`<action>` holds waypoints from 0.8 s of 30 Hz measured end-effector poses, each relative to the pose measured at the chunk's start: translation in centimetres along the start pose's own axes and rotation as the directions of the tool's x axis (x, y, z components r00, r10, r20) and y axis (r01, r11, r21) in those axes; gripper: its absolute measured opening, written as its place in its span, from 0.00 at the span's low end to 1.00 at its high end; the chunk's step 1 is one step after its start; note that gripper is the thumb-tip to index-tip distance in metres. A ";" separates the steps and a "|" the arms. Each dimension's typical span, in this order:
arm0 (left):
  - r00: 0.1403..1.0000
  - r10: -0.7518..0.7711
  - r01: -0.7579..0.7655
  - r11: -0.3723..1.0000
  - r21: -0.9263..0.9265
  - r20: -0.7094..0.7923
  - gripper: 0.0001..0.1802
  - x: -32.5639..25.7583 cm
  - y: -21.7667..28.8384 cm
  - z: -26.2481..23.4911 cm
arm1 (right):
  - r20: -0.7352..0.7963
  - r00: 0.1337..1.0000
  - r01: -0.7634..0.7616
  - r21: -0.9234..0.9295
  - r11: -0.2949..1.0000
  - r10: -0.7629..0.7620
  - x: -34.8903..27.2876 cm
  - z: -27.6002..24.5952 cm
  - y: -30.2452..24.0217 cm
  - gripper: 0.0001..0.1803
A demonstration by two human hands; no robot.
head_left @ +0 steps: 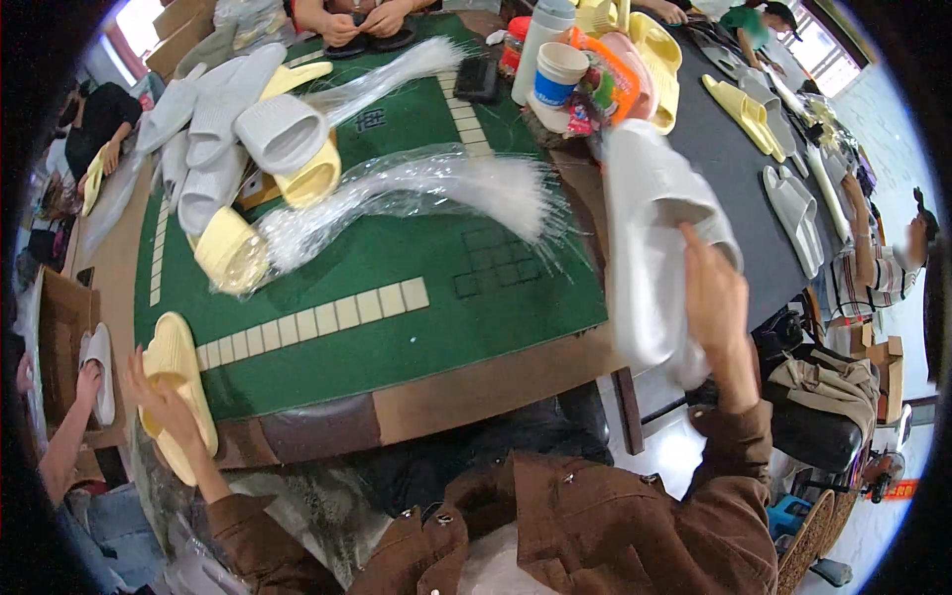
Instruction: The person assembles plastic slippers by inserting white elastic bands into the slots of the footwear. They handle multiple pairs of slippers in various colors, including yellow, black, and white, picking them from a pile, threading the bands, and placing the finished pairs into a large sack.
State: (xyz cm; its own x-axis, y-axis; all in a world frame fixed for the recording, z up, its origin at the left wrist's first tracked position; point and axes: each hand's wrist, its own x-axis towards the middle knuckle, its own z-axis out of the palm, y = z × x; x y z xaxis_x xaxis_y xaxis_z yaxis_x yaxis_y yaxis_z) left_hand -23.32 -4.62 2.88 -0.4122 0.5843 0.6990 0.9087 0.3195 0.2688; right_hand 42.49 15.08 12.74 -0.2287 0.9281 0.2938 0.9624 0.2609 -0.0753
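My right hand (716,307) grips a pale grey slipper (645,248) off the table's right edge, its fingers at the foot opening. A blurred second light shape shows below it; I cannot make out whether that is another slipper. At the table's near left corner, my left hand (171,409) has its fingers stretched out over a yellow slipper (178,342), whose lower end reaches past the edge. Whether the hand bears its weight is hidden. A heap of grey slippers (233,94) and yellow slippers (226,243) lies at the far left.
Bundles of clear plastic strands (426,193) lie across the green mat (367,367). A paper cup (558,71), a bottle and an orange item stand at the far right. Several people work around; one person's hand (91,382) holds a slipper by a cardboard box (61,327) at left.
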 end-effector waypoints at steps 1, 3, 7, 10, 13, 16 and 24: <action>1.000 0.009 -0.008 0.999 -0.036 0.012 0.27 0.2 2.5 0.0 | 0.088 0.996 0.007 -0.014 1.000 -0.006 -0.9 0.2 -3.0 0.19; 0.996 0.066 -0.064 0.997 -0.044 0.055 0.23 -0.1 9.3 -0.9 | -0.008 0.964 0.266 0.010 0.964 -0.266 -2.5 1.9 -8.9 0.19; 0.945 0.190 -0.056 0.896 -0.440 0.267 0.18 -0.8 18.6 -0.6 | 0.043 0.886 0.450 0.159 0.879 -0.462 -5.3 7.1 -17.2 0.22; 0.870 0.353 -0.097 0.806 -0.583 0.344 0.18 -2.7 23.2 0.5 | 0.046 0.871 0.471 0.210 0.857 -0.490 -6.7 10.0 -19.6 0.23; 0.829 0.416 -0.095 0.763 -0.640 0.373 0.21 -4.4 26.0 2.0 | 0.063 0.852 0.488 0.262 0.833 -0.519 -7.0 9.0 -19.5 0.25; 0.820 0.460 -0.181 0.773 -0.608 0.341 0.24 -6.1 28.0 4.5 | -0.022 0.852 0.486 0.404 0.775 -0.523 -6.7 7.0 -17.6 0.24; 0.871 0.391 -0.181 0.818 -0.546 0.298 0.19 -7.2 29.7 6.3 | 0.295 0.904 -0.167 0.910 0.380 -0.310 -2.9 3.0 -15.1 0.14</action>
State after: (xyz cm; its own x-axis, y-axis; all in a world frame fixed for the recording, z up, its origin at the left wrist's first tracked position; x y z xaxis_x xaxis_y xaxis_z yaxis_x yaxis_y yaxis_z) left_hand 6.22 5.36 1.65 -0.0233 0.8559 0.5166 0.8544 -0.2513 0.4549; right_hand 28.15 9.22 10.18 -0.5478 0.8365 0.0076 0.2708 0.1859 -0.9445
